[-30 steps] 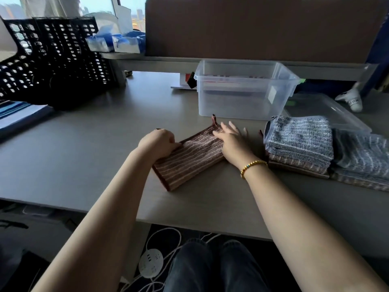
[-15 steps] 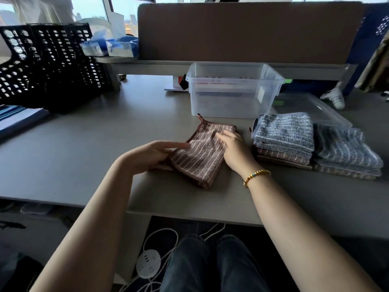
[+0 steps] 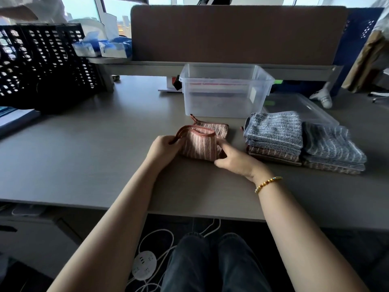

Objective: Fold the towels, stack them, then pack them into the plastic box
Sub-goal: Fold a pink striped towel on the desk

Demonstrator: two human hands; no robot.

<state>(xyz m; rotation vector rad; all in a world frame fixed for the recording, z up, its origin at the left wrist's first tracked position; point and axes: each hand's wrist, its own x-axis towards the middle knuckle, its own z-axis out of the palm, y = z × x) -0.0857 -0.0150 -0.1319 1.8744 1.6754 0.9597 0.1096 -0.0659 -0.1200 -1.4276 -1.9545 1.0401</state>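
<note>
- Striped brown towel [image 3: 200, 147] lies on the desk [image 3: 84, 157] before the plastic box [image 3: 226, 91], near half lifted over.
- Left hand [image 3: 163, 148] pinches its left edge; right hand [image 3: 233, 159] grips its right.
- Risk: uneven hands could skew the fold beside the folded stack [image 3: 273, 135].

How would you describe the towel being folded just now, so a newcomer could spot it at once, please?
Start at the clear plastic box in the middle of the desk. Directly in front of it lies a brown striped towel, gripped by the left hand and right hand. Unlike the two stacks to its right, it lies alone, half-folded.
</note>
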